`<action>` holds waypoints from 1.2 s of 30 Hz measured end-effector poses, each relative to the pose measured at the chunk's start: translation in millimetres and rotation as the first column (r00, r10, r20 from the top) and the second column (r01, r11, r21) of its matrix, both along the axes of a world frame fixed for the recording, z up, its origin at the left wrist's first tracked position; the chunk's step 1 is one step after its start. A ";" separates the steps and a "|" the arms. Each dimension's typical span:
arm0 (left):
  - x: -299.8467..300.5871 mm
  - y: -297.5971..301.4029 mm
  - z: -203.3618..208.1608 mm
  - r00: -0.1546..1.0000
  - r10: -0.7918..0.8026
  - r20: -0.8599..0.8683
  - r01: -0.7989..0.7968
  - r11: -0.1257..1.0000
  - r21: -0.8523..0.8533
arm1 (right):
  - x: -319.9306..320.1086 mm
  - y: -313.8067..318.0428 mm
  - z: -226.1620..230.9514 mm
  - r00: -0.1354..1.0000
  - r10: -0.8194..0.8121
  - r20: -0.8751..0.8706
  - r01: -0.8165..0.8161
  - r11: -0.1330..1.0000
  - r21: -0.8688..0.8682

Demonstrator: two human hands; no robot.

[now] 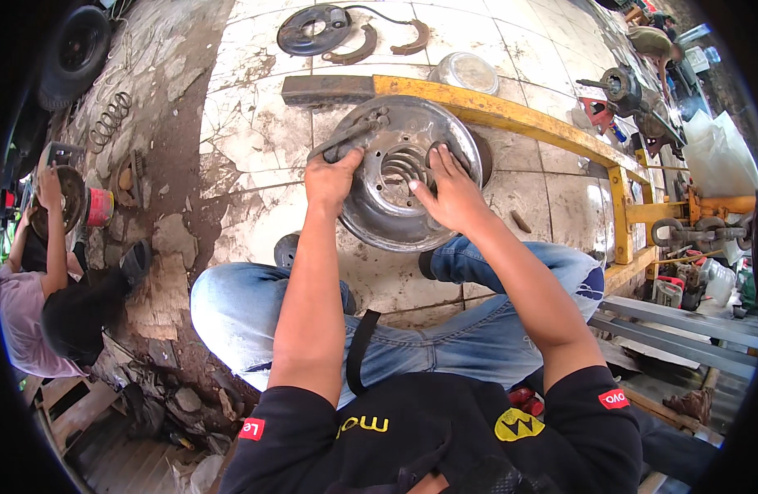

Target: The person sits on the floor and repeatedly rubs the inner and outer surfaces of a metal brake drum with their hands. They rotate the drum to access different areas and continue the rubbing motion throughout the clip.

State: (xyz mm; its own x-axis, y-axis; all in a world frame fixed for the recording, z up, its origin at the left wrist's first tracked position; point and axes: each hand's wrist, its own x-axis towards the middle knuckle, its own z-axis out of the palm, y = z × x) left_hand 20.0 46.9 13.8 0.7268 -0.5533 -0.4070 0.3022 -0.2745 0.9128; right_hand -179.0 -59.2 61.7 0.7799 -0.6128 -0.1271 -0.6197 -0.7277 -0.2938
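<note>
A round metal brake backing plate lies tilted in front of me above the tiles, between my knees. Through its centre hole the turns of a coil spring show. My left hand grips the plate's left side, its thumb by a dark metal fitting on the plate; its other fingers are mostly hidden. On the right side of the plate my right hand lies with fingers stretched out and thumb apart, by the centre hole. A dark patch shows at its fingertips; I cannot make out what it is.
Beyond the plate runs a yellow metal frame. A second backing plate, curved brake shoes and a round silver cover lie farther off. At left are a coil spring, a tyre and another person handling a round part.
</note>
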 end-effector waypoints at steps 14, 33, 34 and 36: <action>-2.6 -6.4 1.6 0.999 -0.026 0.036 0.029 0.996 -0.083 | -7.3 -16.9 7.8 0.997 0.024 0.068 -0.029 0.997 0.077; -2.5 -8.8 4.4 0.999 -0.011 0.044 0.014 0.998 -0.065 | -3.5 -29.0 -8.1 0.980 -0.011 0.201 -0.016 0.991 0.131; -1.4 -10.9 1.1 0.999 0.001 0.049 0.001 0.999 -0.032 | -8.9 -31.9 -3.6 0.980 0.021 0.196 -0.053 0.985 0.162; 1.0 -10.4 -5.5 0.998 0.007 0.060 -0.007 1.000 0.008 | -14.8 -32.9 -7.5 0.985 0.059 0.165 -0.087 0.982 0.165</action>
